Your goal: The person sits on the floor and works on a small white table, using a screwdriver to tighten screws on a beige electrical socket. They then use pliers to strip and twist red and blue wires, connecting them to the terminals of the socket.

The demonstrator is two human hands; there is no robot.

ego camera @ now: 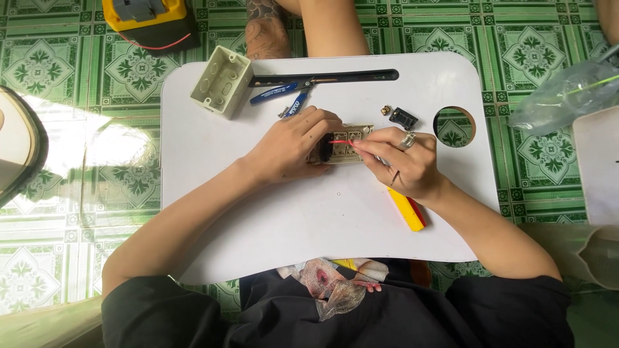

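My left hand [290,145] grips the switch frame [342,143] on the white tray [258,212]; my right hand [403,164] pinches a red wire [340,142], screwdriver [407,209] beneath.

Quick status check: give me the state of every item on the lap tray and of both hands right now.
Left hand: gripping the switch frame, steadying it on the tray.
Right hand: fingers pinching the red wire.
Switch frame: lying flat, held.
Red wire: end at the frame's module.
Junction box: empty, tipped on its side.
Blue-handled pliers: lying unused.
Black module: loose, apart from the frame.
Yellow screwdriver: under the right wrist.
White tray: flat.
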